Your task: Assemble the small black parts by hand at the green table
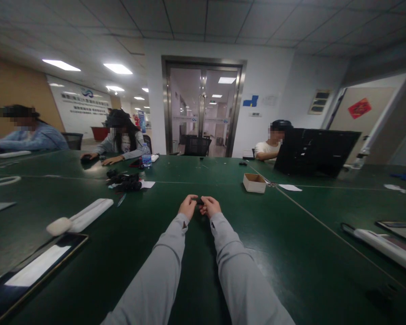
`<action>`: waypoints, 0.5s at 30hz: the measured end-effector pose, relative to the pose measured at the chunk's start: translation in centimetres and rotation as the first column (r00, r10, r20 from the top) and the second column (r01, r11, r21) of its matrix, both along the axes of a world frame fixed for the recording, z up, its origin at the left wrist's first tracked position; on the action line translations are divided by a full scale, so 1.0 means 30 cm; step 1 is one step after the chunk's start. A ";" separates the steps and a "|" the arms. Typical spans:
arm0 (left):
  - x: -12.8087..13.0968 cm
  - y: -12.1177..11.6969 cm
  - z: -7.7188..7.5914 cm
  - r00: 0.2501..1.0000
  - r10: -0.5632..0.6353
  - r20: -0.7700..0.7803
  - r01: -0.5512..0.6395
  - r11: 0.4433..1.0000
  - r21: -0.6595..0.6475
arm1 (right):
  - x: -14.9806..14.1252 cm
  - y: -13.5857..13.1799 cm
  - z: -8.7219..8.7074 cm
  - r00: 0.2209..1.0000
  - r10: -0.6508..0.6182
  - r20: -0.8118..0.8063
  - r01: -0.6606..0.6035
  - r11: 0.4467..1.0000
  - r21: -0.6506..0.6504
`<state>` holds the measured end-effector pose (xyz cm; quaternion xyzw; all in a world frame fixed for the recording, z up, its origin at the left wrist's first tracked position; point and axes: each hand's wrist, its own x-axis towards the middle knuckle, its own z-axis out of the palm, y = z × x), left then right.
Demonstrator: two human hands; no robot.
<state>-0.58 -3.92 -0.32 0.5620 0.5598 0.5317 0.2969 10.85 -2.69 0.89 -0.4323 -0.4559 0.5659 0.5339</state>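
Left hand (188, 207) and right hand (211, 207) pinch one small black thing (199, 201) right between them over the bench (291, 234), and I think its long side points from hand to hand, neither nearer.

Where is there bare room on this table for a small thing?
The green table has bare patches between the right hand and the small open box, and between the left sleeve and the smartphone. It is crowded farther out on the left, around the black items, white paper and water bottle.
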 end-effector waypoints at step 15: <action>0.001 -0.001 0.001 1.000 -0.017 0.020 0.017 1.000 0.005 | -0.001 0.004 -0.002 1.000 0.011 -0.008 -0.011 1.000 0.006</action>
